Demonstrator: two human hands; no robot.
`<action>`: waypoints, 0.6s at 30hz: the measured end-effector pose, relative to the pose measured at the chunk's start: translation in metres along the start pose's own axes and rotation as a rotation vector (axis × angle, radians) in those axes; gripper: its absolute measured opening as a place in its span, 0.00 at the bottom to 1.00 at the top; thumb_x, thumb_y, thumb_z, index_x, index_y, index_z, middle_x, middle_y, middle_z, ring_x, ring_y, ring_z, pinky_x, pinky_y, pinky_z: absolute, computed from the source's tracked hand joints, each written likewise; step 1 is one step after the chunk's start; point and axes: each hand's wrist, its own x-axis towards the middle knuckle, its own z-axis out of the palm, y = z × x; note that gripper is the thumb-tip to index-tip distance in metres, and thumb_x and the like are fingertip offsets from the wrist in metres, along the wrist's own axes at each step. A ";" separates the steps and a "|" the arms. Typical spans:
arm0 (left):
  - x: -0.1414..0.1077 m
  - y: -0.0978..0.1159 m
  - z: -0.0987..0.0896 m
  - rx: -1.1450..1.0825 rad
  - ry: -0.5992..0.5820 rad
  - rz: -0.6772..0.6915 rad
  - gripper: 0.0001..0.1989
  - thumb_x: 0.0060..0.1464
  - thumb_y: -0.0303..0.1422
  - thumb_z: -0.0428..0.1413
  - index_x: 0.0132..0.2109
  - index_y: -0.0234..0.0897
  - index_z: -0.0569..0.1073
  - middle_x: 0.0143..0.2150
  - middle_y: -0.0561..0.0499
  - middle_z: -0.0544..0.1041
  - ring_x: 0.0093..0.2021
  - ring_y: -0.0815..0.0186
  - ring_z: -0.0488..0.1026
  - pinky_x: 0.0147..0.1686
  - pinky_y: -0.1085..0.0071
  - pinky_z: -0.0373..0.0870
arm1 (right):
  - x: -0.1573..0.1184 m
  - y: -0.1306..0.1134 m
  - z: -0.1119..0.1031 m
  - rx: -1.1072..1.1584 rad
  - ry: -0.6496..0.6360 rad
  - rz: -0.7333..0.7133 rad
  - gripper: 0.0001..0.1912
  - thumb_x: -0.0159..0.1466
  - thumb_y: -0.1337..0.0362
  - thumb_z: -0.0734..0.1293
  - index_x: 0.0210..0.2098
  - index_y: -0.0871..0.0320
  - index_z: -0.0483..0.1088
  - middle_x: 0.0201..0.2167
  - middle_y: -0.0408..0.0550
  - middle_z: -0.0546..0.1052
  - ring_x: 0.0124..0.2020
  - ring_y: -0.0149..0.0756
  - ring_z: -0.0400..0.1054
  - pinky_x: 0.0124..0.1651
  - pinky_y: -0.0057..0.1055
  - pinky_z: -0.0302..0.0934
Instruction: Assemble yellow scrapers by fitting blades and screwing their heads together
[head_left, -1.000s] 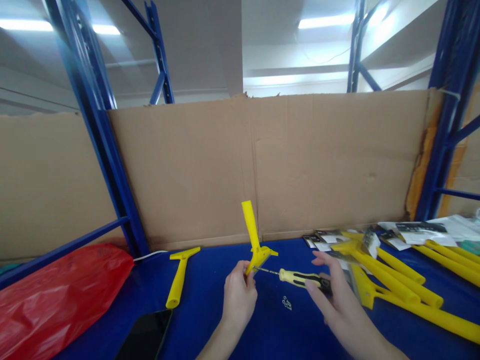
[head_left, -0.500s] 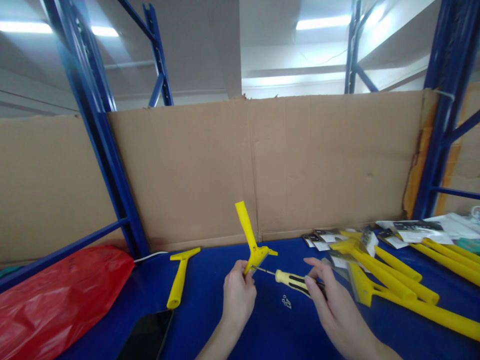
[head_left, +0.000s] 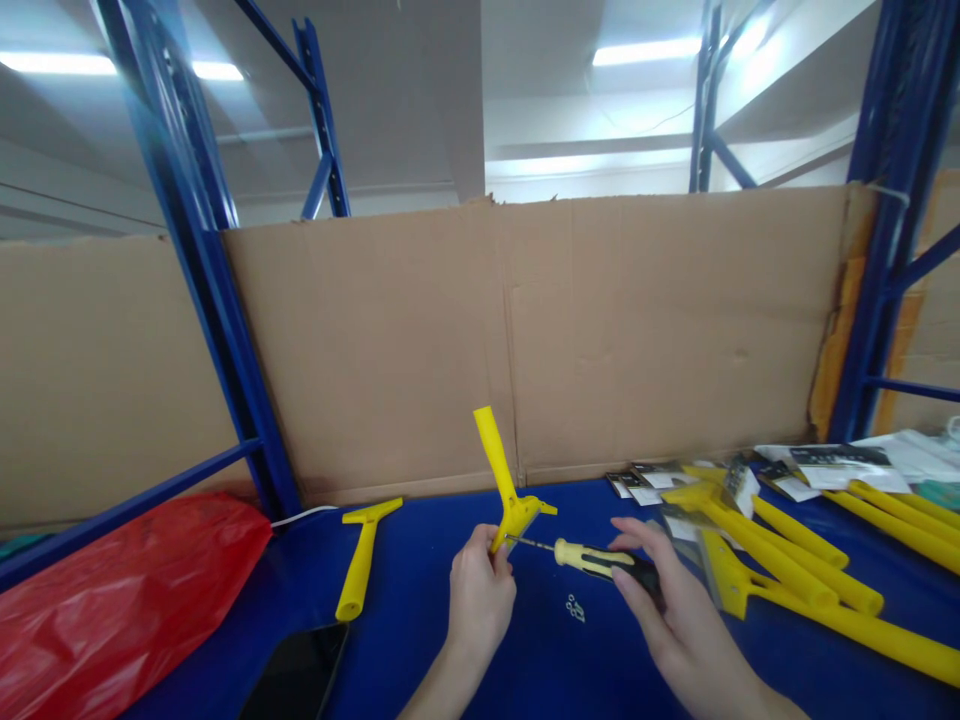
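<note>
My left hand (head_left: 482, 590) is closed on one end of the head of a yellow scraper (head_left: 496, 455), whose handle points up and slightly left. In my right hand (head_left: 679, 615) is a screwdriver (head_left: 596, 560) with a cream and black handle, held between thumb and fingers. Its thin shaft points left, and the tip meets the scraper head close to my left fingertips. The exact spot under the tip is too small to make out. Below the screwdriver, several small metal pieces (head_left: 575, 607) lie on the blue surface.
Another yellow scraper (head_left: 360, 565) lies at left, beside a black phone (head_left: 296, 675) and a red plastic bag (head_left: 135, 600). Long yellow scrapers (head_left: 847, 620) and packaged pieces (head_left: 637, 485) are heaped at right. A cardboard wall (head_left: 390, 350) and blue rack posts (head_left: 225, 330) stand behind.
The screwdriver's handle appears turned in my right hand, with more of its black part showing. My left hand keeps the scraper almost still; the whole view has shifted slightly.
</note>
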 end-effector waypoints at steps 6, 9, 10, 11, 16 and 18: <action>0.000 -0.001 0.002 0.002 -0.003 -0.031 0.03 0.52 0.29 0.54 0.35 0.37 0.71 0.28 0.50 0.77 0.27 0.65 0.75 0.26 0.74 0.68 | 0.002 -0.003 -0.003 0.006 -0.007 -0.081 0.20 0.66 0.62 0.57 0.57 0.50 0.53 0.47 0.52 0.71 0.37 0.38 0.72 0.37 0.33 0.70; 0.000 -0.001 0.002 0.003 0.007 -0.045 0.03 0.51 0.29 0.54 0.35 0.37 0.71 0.28 0.50 0.77 0.26 0.65 0.75 0.26 0.74 0.68 | 0.003 -0.002 -0.004 -0.051 0.000 -0.066 0.16 0.67 0.62 0.56 0.53 0.51 0.59 0.41 0.50 0.73 0.39 0.39 0.72 0.41 0.35 0.69; 0.000 -0.001 0.002 -0.001 0.011 -0.046 0.03 0.51 0.30 0.55 0.35 0.37 0.71 0.28 0.50 0.77 0.26 0.65 0.75 0.25 0.74 0.68 | 0.003 -0.002 -0.004 -0.059 0.011 -0.046 0.18 0.66 0.61 0.56 0.56 0.52 0.57 0.45 0.52 0.72 0.40 0.39 0.72 0.39 0.33 0.70; 0.001 -0.001 0.002 -0.006 0.017 -0.048 0.03 0.51 0.30 0.55 0.35 0.37 0.71 0.28 0.50 0.77 0.26 0.65 0.75 0.25 0.73 0.68 | 0.002 -0.001 -0.003 -0.056 0.018 -0.035 0.21 0.66 0.61 0.57 0.58 0.52 0.54 0.48 0.53 0.70 0.40 0.39 0.72 0.37 0.32 0.70; 0.002 0.000 0.000 -0.019 0.030 -0.044 0.03 0.51 0.30 0.55 0.35 0.37 0.71 0.28 0.50 0.77 0.26 0.64 0.75 0.26 0.73 0.69 | 0.001 -0.002 -0.002 -0.039 -0.082 -0.045 0.16 0.67 0.61 0.56 0.53 0.51 0.62 0.39 0.49 0.73 0.38 0.38 0.72 0.40 0.34 0.70; 0.001 0.000 0.000 -0.013 0.023 -0.035 0.03 0.51 0.30 0.55 0.35 0.37 0.71 0.28 0.50 0.77 0.27 0.64 0.75 0.26 0.73 0.69 | 0.001 -0.003 -0.002 -0.054 -0.033 0.021 0.17 0.67 0.59 0.55 0.54 0.53 0.60 0.36 0.49 0.74 0.33 0.38 0.72 0.39 0.35 0.70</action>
